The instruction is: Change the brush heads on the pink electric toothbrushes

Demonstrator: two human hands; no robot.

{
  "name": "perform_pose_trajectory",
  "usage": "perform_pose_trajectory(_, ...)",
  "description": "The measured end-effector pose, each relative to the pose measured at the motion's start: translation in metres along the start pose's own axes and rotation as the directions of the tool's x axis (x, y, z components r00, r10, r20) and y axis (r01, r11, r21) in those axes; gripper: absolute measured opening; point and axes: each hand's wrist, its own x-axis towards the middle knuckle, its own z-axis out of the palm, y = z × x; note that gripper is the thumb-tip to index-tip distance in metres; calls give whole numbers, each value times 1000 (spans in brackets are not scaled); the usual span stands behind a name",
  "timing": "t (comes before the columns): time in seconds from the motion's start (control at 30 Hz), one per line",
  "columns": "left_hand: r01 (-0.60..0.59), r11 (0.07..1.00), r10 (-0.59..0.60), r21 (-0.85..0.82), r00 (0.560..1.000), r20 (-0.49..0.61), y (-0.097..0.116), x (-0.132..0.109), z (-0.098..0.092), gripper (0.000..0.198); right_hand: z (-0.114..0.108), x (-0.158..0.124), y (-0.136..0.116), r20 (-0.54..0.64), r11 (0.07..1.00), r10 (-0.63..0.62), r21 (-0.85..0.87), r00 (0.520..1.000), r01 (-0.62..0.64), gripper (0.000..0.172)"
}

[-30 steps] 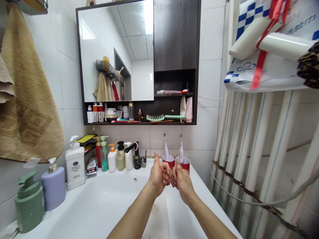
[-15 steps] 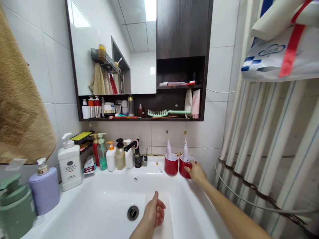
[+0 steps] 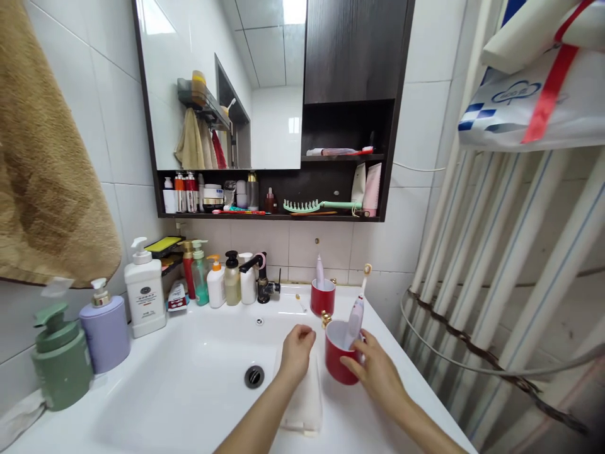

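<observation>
My right hand (image 3: 371,369) grips a red cup (image 3: 336,364) with a white inside from its right side, holding it up over the right part of the basin. A pale lilac electric toothbrush (image 3: 355,321) leans in the cup, its brush head pointing up. To the cup's left, apart from it, is my left hand (image 3: 297,350), its fingers curled together with nothing visible in them. Beneath that hand lies a long white object (image 3: 302,407) that I cannot name. A second red cup (image 3: 322,297) with a similar toothbrush (image 3: 320,271) stands on the back ledge.
A white sink (image 3: 189,378) with a black faucet (image 3: 262,284) spreads below. Several pump bottles (image 3: 216,285) line its back and left edges. Above is a mirror cabinet (image 3: 350,57) with a green hairbrush (image 3: 302,205). White pipes (image 3: 472,252) run along the right; a towel (image 3: 51,157) hangs left.
The right red cup with its toothbrush has left the back ledge and come toward me in my right hand. My left hand has moved up toward the cup and curled its fingers.
</observation>
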Motion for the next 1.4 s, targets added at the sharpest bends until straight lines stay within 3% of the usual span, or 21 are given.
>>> perform_pose_trajectory(0.13, -123, 984, 127, 130, 992, -25, 8, 7, 0, 34, 31, -12, -27, 64, 991, -34, 133, 997, 25, 13)
perform_pose_trajectory(0.37, -116, 949, 126, 292, 992, -14, -23, 0, -14, 40, 77, -7, -37, 153, 993, -33, 119, 988, 15, 34)
perform_pose_trajectory(0.47, -150, 937, 155, 314, 988, 9, -31, -3, -20, 39, 87, -6, -37, 184, 996, -9, 94, 983, -8, 35)
perform_pose_trajectory(0.57, -197, 929, 195, 313, 980, 40, -33, -3, -26, 37, 89, -4, -36, 181, 990, -9, 137, 983, -17, 27)
perform_pose_trajectory(0.67, -237, 925, 226, 298, 972, 70, -34, -2, -29, 34, 84, 5, -32, 82, 954, -17, 301, 996, -9, 20)
perform_pose_trajectory(0.77, -255, 926, 244, 279, 967, 74, -38, -1, -29, 34, 80, 24, -29, -6, 850, 109, 519, 994, -90, 26)
perform_pose_trajectory(0.83, -256, 930, 247, 265, 967, 67, -40, -1, -28, 35, 81, 38, -29, 21, 773, 177, 616, 984, -152, 30)
perform_pose_trajectory(1.0, -237, 950, 235, 205, 971, 33, -39, 0, -29, 37, 84, 59, -41, 33, 729, 160, 670, 987, -141, 19)
perform_pose_trajectory(1.1, -189, 972, 196, 142, 980, -37, -35, 2, -32, 35, 64, 65, -50, -23, 705, 154, 703, 988, -93, 23)
perform_pose_trajectory(1.17, -160, 984, 165, 76, 983, -75, -29, 3, -33, 36, 43, 66, -53, -35, 643, 140, 763, 990, -64, 27)
perform_pose_trajectory(1.27, -122, 992, 121, -41, 992, -28, -19, -3, -24, 38, 16, 59, -53, 82, 430, 109, 895, 991, -121, 29)
perform_pose_trajectory(1.33, -15, 981, 38, -194, 993, 112, -14, -12, -13, 40, 10, 49, -51, 208, 287, 95, 931, 973, -227, 26)
perform_pose_trajectory(1.4, 190, 897, -63, -399, 949, 310, -12, -23, -1, 40, 13, 37, -49, 295, 169, 86, 937, 951, -306, 21)
